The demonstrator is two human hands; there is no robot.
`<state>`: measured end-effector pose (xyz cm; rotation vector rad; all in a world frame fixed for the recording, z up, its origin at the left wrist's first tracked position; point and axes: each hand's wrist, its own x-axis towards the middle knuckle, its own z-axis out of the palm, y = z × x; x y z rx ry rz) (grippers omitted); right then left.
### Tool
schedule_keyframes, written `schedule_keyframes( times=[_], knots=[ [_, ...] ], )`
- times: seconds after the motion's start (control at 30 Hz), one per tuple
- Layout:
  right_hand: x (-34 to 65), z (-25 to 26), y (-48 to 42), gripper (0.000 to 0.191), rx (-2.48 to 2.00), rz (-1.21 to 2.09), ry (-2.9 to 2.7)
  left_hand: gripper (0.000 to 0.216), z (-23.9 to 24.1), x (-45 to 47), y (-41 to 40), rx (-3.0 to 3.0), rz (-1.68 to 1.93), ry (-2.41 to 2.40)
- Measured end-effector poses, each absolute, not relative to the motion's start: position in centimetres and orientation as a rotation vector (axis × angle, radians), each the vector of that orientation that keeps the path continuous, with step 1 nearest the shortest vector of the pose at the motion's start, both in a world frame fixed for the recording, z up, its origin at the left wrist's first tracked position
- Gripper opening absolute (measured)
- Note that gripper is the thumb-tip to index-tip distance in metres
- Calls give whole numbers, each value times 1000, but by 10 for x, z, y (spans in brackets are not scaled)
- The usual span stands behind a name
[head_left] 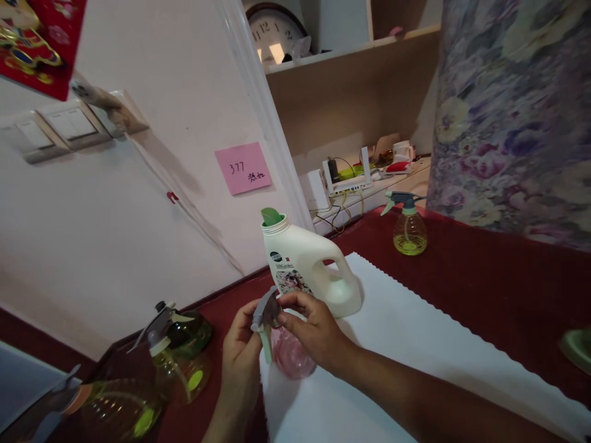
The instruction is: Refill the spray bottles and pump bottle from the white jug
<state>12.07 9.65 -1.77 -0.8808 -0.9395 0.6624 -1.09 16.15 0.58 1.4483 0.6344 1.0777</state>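
Note:
A small pink spray bottle point(290, 355) stands on a white cloth point(406, 344). My left hand point(241, 354) is closed around its neck from the left. My right hand point(311, 329) pinches the grey trigger head point(265, 309) at the top. Just behind my hands stands a white detergent jug point(308, 264) with an open mouth and a green spout showing. The bottle's lower part is partly hidden by my right hand.
Yellow-green spray bottles point(180, 363) cluster at the lower left on the red tabletop point(484, 277). Another yellow spray bottle point(409, 229) stands at the back. A floral curtain point(517, 111) hangs at right. A green lid point(578, 346) lies at the right edge. A wall with a pink note point(242, 167) is close on the left.

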Motion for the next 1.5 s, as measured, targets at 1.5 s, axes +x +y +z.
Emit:
schedule_keyframes(
  times=[1.5],
  knots=[
    [134,-12,92,12,-950,506,-1079,43,0,-21,179,1774,983,610]
  ],
)
